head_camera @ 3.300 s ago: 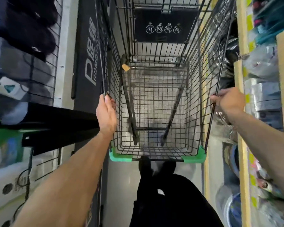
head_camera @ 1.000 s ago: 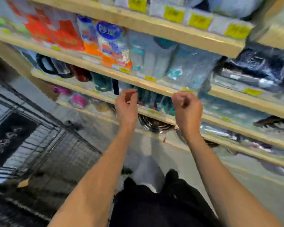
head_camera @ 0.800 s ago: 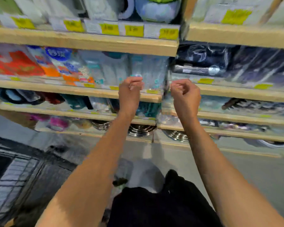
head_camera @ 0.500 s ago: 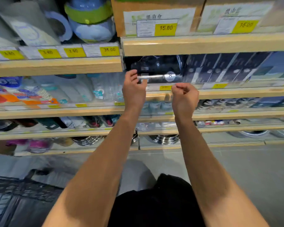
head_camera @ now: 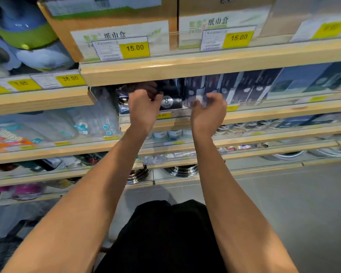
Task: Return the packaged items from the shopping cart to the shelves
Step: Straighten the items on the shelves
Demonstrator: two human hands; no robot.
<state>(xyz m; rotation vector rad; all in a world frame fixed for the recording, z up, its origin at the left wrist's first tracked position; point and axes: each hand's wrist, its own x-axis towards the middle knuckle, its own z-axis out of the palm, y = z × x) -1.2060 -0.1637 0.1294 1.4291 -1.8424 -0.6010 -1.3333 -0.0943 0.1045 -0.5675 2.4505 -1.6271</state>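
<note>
A dark package (head_camera: 170, 104) with a round "8" label stands on the wooden shelf (head_camera: 264, 113) at chest height. My left hand (head_camera: 144, 109) reaches under the shelf above it, and its fingers close on the package's upper left part. To its right stand dark clear-wrapped packs (head_camera: 211, 86). My right hand (head_camera: 210, 110) is in front of them with curled fingers at a pack's lower corner; whether it grips the pack is unclear. A corner of the black wire shopping cart (head_camera: 0, 251) shows at the bottom left.
Cardboard boxes (head_camera: 114, 22) with yellow 15.00 price tags fill the shelf above. Clear bottles (head_camera: 98, 121) stand left of the package. Lower shelves hold small jars and steel bowls (head_camera: 182, 170). Grey floor (head_camera: 303, 203) lies to my right.
I turned from the empty cart to the shelves. Both hands rose along them, and in the last half second my left hand went into the shelf onto the dark package.
</note>
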